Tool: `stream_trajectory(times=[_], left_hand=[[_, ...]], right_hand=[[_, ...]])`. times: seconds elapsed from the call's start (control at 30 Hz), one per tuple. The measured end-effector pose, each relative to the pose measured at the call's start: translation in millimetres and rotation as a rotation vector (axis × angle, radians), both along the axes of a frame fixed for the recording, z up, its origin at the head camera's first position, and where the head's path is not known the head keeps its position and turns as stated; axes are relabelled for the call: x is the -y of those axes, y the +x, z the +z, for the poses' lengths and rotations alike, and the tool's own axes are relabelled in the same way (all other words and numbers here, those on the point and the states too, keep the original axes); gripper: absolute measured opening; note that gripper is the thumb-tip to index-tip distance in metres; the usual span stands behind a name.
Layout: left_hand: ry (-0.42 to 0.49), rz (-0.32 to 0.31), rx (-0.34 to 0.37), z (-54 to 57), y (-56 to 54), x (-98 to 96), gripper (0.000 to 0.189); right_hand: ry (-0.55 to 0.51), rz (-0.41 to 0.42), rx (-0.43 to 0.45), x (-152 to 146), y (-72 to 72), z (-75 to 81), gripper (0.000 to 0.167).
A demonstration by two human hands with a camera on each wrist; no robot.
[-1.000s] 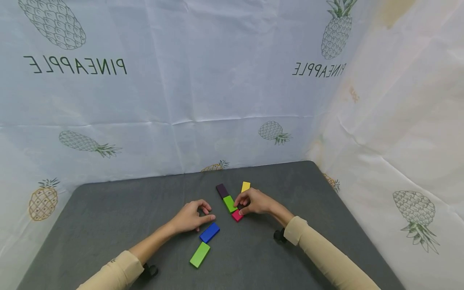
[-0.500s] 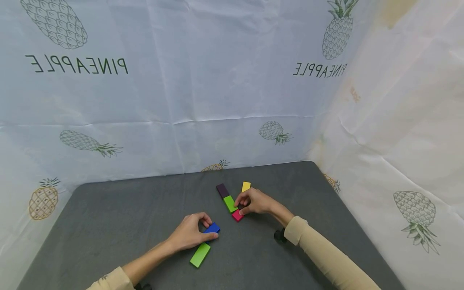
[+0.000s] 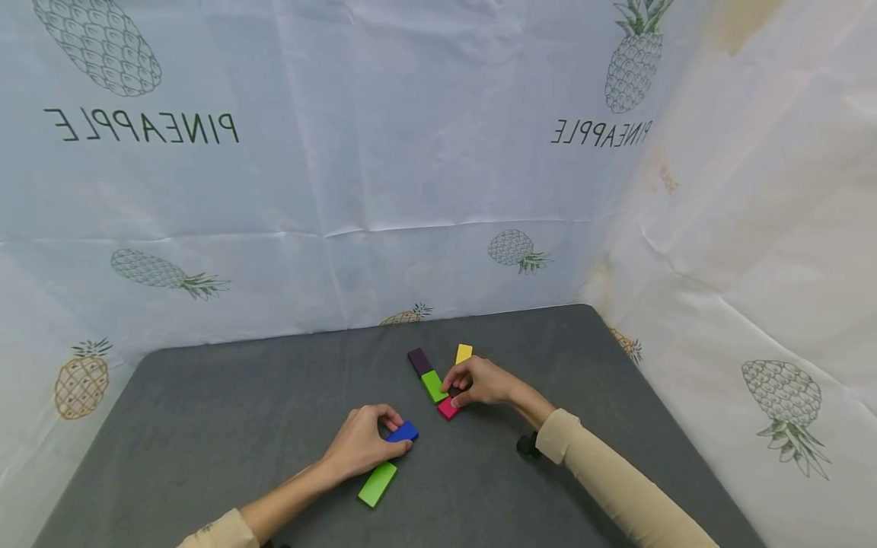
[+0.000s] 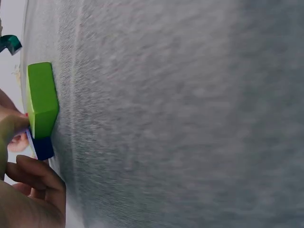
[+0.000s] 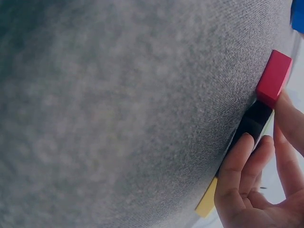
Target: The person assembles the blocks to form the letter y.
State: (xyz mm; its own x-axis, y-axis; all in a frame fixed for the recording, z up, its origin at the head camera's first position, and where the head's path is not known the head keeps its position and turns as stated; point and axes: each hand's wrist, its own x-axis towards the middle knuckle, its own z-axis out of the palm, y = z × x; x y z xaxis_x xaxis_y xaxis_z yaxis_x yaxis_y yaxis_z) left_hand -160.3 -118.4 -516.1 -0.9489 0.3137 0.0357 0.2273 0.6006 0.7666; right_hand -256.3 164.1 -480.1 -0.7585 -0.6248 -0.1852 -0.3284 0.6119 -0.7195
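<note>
In the head view, my left hand (image 3: 361,441) holds a blue block (image 3: 403,432) between thumb and fingers. A light green block (image 3: 377,485) lies just nearer, its far end close to the blue one. My right hand (image 3: 485,380) has curled fingers around a black block (image 5: 254,117), mostly hidden from above. Its thumb touches the end of a red block (image 3: 448,409). Beside these fingers lies a second green block (image 3: 434,387), end to end with a dark purple block (image 3: 419,361). A yellow block (image 3: 464,352) shows beyond the right hand.
The dark grey table (image 3: 226,411) has rounded far corners. White cloth (image 3: 425,175) printed with pineapples hangs behind it and along the right side.
My left hand has come down toward me and taken hold of the blue block, which has shifted very slightly. The right hand stays in place among the other blocks.
</note>
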Motion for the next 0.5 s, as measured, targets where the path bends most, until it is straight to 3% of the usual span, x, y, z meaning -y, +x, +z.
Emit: stream_trajectory(times=[0.33,0.43,0.5], left_hand=[[-0.029,-0.016,0.025,10.6,-8.9,-31.4,0.028],[-0.020,-0.036,0.008,6.1,-12.2,-39.1,0.029],[-0.014,-0.050,-0.023,-2.8,-16.9,-42.1,0.029]], right_hand=[[0.013,-0.005,-0.004,0.5,-0.7,0.1,0.021],[0.013,-0.006,-0.004,0.7,-0.3,0.4,0.021],[0.011,-0.005,-0.007,0.8,-0.3,0.4,0.021]])
